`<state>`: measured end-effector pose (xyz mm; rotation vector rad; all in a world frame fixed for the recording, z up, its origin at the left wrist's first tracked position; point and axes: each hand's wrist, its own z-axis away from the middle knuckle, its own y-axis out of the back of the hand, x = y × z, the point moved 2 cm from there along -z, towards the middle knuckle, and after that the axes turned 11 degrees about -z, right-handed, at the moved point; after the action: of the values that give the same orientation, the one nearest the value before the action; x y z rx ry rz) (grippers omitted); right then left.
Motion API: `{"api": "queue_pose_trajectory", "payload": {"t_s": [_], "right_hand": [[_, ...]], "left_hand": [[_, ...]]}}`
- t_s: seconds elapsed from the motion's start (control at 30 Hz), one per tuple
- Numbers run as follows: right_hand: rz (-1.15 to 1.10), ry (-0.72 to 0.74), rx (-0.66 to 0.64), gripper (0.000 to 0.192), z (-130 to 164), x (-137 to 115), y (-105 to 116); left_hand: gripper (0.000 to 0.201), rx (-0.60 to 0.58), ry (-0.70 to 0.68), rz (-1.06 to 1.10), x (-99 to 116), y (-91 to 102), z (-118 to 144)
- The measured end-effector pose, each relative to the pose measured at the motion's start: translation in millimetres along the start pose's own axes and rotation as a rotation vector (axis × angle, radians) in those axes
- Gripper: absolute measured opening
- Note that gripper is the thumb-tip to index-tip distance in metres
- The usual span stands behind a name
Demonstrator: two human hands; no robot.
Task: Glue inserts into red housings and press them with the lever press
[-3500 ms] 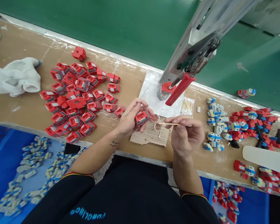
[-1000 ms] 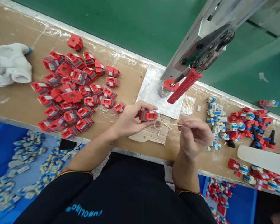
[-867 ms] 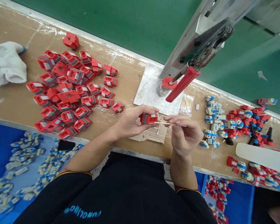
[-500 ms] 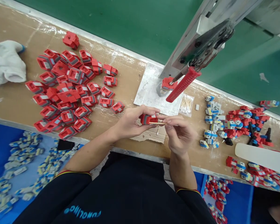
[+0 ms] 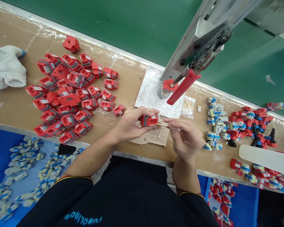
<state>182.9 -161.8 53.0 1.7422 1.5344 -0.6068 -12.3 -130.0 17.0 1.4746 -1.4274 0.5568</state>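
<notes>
Left hand (image 5: 130, 124) grips red-grey part (image 5: 148, 120) between thumb and fingers, above cardboard scrap (image 5: 153, 137). Part's long axis runs left-right, red open face toward right hand. Right hand (image 5: 186, 138) pinches thin wooden stick (image 5: 162, 125) in fingertips; stick lies roughly level, tip pointing left, touching part's right end. Pile of red parts (image 5: 68, 94) well left of left hand. Press handle (image 5: 182, 87) beyond both hands. Blue-white pieces (image 5: 216, 126) right of right hand.

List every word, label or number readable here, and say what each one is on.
"FUMOLIMO", as far as it can be made out: blue letters on the black shirt, seen upside down, so the spelling is uncertain.
Red housings and the part in the left hand: pale patches, no legible text.
</notes>
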Motion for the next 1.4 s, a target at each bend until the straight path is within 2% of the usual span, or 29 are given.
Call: {"api": "queue_pose_trajectory", "payload": {"t_s": [0.07,0.17,0.23,0.3,0.4,0.47,0.5,0.53,0.57,0.63,0.67,0.7,0.77,0.87,0.97,1.07,1.2,1.33,1.4], "right_hand": [[0.026,0.019,-0.005,0.031,-0.5,-0.7,3.3],[0.027,0.045,0.040,0.033,-3.6,-0.1,19.4],[0.050,0.042,0.007,0.032,-6.2,2.8,30.8],[0.120,0.020,-0.169,0.028,-7.2,7.7,34.2],[0.198,-0.042,-0.540,0.024,-3.3,15.4,28.4],[0.147,-0.096,-0.675,0.027,-0.1,19.1,31.4],[0.113,-0.128,-0.668,0.028,0.5,21.3,38.1],[0.100,-0.156,-0.591,0.029,0.2,24.6,48.8],[0.127,-0.176,-0.444,0.028,-0.8,29.6,63.2],[0.328,-0.230,-0.072,0.024,-2.5,45.7,96.5],[0.474,-0.274,0.074,0.022,-2.6,56.5,111.4],[0.617,-0.336,0.147,0.022,-2.5,68.9,122.6],[0.810,-0.482,0.088,0.025,-2.0,94.6,133.5],[0.858,-0.586,-0.065,0.029,0.3,116.7,134.2],[0.916,-0.570,0.036,0.035,3.0,111.7,140.1],[1.055,-0.672,0.160,0.038,7.2,101.5,151.9],[1.104,-0.838,0.136,0.039,11.4,101.4,156.2],[1.113,-0.844,0.147,0.027,8.3,104.8,149.7],[1.142,-0.846,0.168,0.028,4.4,106.6,145.5]], "left_hand": [[0.031,-0.002,-0.006,-0.021,0.2,0.7,-0.5],[0.028,0.007,-0.028,-0.048,-0.8,3.1,-1.5],[0.027,0.019,-0.037,-0.074,-2.0,5.4,-2.2],[0.028,0.035,-0.052,-0.095,-3.0,7.8,-2.4],[0.031,0.055,-0.043,-0.117,-4.3,11.0,-2.0],[0.031,0.076,-0.001,-0.142,-6.0,13.0,-1.8],[0.031,0.087,0.023,-0.156,-7.0,13.8,-2.0],[0.030,0.099,0.043,-0.167,-8.2,14.5,-2.4],[0.029,0.115,0.056,-0.174,-9.3,14.9,-3.1],[0.030,0.150,0.061,-0.172,-11.1,15.0,-4.5],[0.030,0.166,0.056,-0.164,-11.8,14.6,-5.1],[0.031,0.181,0.052,-0.153,-12.5,14.0,-5.4],[0.032,0.193,0.051,-0.121,-14.0,12.4,-4.9],[0.034,0.196,0.069,-0.075,-16.3,10.7,-3.1],[0.036,0.217,0.069,-0.058,-16.4,10.5,-2.7],[0.038,0.240,0.064,-0.040,-13.8,10.6,-4.2],[0.037,0.241,0.085,-0.033,-12.3,9.6,-4.2],[0.036,0.237,0.093,-0.021,-15.7,8.0,-2.0],[0.037,0.220,0.100,-0.015,-17.1,6.9,-1.7]]}}
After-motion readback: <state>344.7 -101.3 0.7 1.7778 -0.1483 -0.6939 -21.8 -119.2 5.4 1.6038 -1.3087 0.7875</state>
